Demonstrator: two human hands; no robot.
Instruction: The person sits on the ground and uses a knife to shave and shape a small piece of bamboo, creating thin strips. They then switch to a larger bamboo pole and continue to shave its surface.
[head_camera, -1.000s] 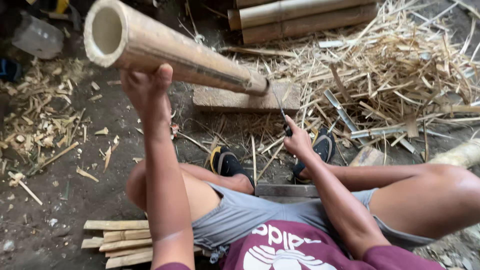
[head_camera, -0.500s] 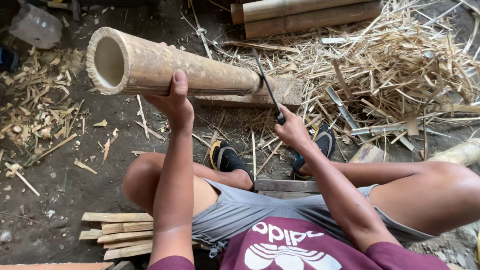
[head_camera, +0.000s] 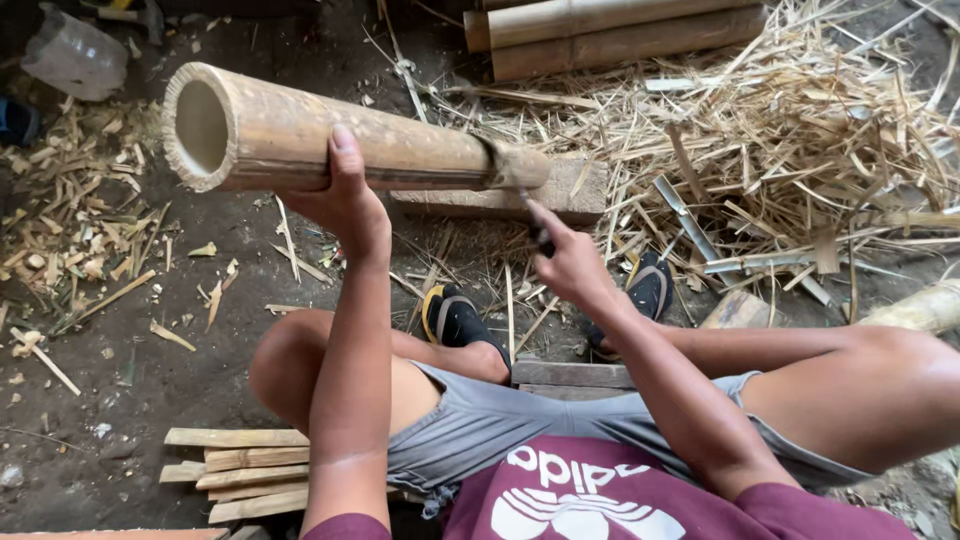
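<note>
Bamboo culm (head_camera: 330, 130), hollow and empty inside, gripped by left hand (head_camera: 345, 200); right hand (head_camera: 570, 262) clenches a blade (head_camera: 515, 185).

Tan speckled bamboo pole (head_camera: 330, 135), pale yellow shavings (head_camera: 800, 130), grey shorts (head_camera: 520, 425), maroon shirt (head_camera: 600, 500) with white print, black-yellow shoes (head_camera: 455, 318).

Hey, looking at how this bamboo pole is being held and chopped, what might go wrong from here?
The blade meets the bamboo pole not far from the left hand gripping it; a glancing stroke might slide toward those fingers. The pole's far end rests only on a wooden block, so it may roll or slip off. The right hand swings above the feet, so a miss could reach them.
</note>
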